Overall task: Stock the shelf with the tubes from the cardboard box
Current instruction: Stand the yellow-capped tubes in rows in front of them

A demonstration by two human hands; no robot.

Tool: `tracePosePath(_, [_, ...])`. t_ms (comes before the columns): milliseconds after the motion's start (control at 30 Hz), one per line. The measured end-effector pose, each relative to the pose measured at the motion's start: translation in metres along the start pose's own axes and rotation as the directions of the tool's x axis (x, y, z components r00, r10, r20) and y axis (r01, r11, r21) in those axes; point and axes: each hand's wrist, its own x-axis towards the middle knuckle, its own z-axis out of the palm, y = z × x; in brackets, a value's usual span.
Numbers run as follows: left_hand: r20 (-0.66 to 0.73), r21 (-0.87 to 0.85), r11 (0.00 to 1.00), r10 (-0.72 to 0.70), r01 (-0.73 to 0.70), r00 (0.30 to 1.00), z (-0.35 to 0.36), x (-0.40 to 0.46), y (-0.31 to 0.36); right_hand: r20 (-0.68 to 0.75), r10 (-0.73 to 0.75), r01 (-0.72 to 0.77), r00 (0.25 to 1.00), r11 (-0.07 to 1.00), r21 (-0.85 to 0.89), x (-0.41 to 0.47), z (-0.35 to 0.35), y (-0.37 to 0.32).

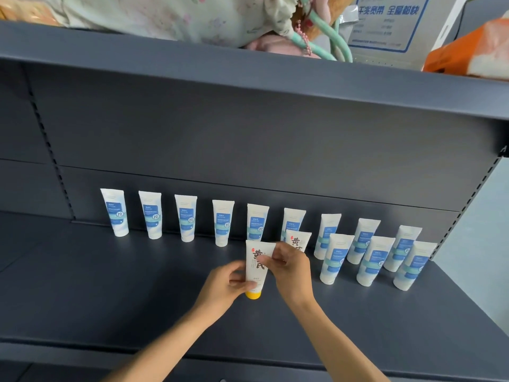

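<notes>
A white tube with a yellow cap (257, 267) and brown lettering stands cap-down on the dark grey shelf (110, 285). My left hand (224, 288) pinches its lower part near the cap. My right hand (292, 267) pinches its upper right edge. Just behind my right hand stands a second tube with brown lettering (298, 239), partly hidden. Several white tubes with blue labels (187, 217) stand in a row along the back panel. Three more blue-label tubes (376, 260) form a front row at the right. The cardboard box is not in view.
The upper shelf (248, 70) overhangs the work area and carries a floral cloth bundle (170, 17), a white carton with blue print (391, 23) and an orange-and-white pack (473, 51). Slotted uprights (465, 199) bound the bay at the right and left.
</notes>
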Motion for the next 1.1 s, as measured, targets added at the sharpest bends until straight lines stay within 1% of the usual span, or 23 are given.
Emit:
tracePosePath(133, [0.010, 0.050, 0.999, -0.013, 0.013, 1.000, -0.005, 0.015, -0.004, -0.027, 0.003, -0.004, 1.000, 0.999, -0.038, 0.012, 0.005, 0.005])
tracePosePath(333, [-0.035, 0.165, 0.986, -0.014, 0.019, 0.999, -0.012, 0.043, -0.011, -0.061, 0.017, -0.024, 0.998, 0.994, -0.109, 0.036, 0.016, 0.008])
tracePosePath(500, [-0.058, 0.221, 0.975, -0.014, 0.027, 0.998, -0.013, 0.061, -0.019, -0.066, 0.029, -0.035, 0.997, 0.995, -0.094, 0.047, 0.023, 0.015])
tracePosePath(667, [-0.064, 0.276, 0.961, 0.002, 0.016, 0.998, -0.011, 0.065, -0.030, -0.091, 0.031, -0.043, 0.995, 0.989, -0.139, 0.053, 0.024, 0.027])
tracePosePath(833, [-0.084, 0.312, 0.950, 0.013, 0.014, 0.996, -0.010, 0.063, -0.034, -0.094, 0.025, -0.039, 0.995, 0.988, -0.150, 0.054, 0.026, 0.030])
tracePosePath(967, [-0.091, 0.333, 0.943, 0.025, 0.007, 0.996, -0.008, 0.062, -0.033, -0.089, 0.027, -0.044, 0.996, 0.979, -0.197, 0.051, 0.026, 0.030])
tracePosePath(1100, [-0.093, 0.322, 0.946, -0.003, 0.033, 0.996, -0.007, 0.060, -0.032, -0.064, 0.043, -0.059, 0.997, 0.960, -0.273, 0.048, 0.025, 0.026])
